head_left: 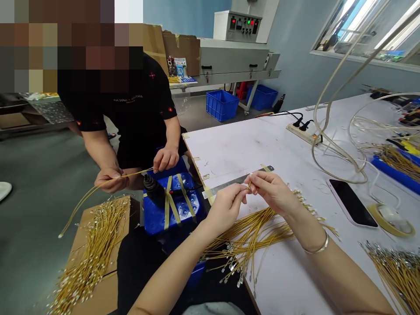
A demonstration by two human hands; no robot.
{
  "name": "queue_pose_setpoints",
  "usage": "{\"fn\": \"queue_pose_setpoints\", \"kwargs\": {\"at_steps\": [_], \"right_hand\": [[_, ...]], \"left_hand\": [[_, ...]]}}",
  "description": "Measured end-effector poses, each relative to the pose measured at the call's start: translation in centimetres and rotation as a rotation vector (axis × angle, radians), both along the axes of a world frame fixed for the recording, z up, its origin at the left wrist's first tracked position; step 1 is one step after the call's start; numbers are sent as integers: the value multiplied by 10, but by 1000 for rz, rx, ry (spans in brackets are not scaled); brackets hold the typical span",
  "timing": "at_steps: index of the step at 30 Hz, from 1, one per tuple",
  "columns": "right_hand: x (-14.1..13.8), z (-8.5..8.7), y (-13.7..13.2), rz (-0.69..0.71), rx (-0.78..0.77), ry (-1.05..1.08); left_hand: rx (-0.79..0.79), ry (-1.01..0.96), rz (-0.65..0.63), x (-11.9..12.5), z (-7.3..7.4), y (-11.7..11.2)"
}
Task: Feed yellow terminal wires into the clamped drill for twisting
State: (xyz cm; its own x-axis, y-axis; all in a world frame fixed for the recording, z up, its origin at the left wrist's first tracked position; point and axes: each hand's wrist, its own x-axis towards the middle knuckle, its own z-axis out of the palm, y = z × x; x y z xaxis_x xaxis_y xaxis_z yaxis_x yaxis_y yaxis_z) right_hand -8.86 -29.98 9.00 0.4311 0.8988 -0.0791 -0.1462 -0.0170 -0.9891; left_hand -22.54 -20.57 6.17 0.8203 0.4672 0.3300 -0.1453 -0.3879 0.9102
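Observation:
My left hand (pixel 226 205) and my right hand (pixel 271 188) meet above the white table (pixel 249 144), fingers pinched together on the end of a thin yellow wire (pixel 249 185). Just behind them a steel ruler (pixel 236 180) is taped flat to the table. Under my wrists lies a loose bundle of yellow wires with metal terminals (pixel 249 240), spilling over the table's near edge. A bracelet (pixel 316 248) circles my right wrist.
A person in a black shirt (pixel 138 113) stands opposite, pulling a yellow wire between both hands over a blue taped fixture (pixel 173 205). More wire piles lie on a cardboard board (pixel 95 245) and at the right edge (pixel 400 271). A phone (pixel 352 203), tape roll (pixel 392 218) and power strip (pixel 305 135) are on the table.

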Motion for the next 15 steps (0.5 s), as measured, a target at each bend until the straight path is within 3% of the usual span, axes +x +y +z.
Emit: {"fn": "queue_pose_setpoints", "kwargs": {"at_steps": [4,11,15], "right_hand": [[-2,1,2,39,-19,96],[41,12,-4,-253,216,141],[74,9,-7,-365,242,80]], "left_hand": [[42,16,-74,-10,-12,7],[11,158,-39,-52,-45,42],[13,224,-12,-75,-52,57]]}}
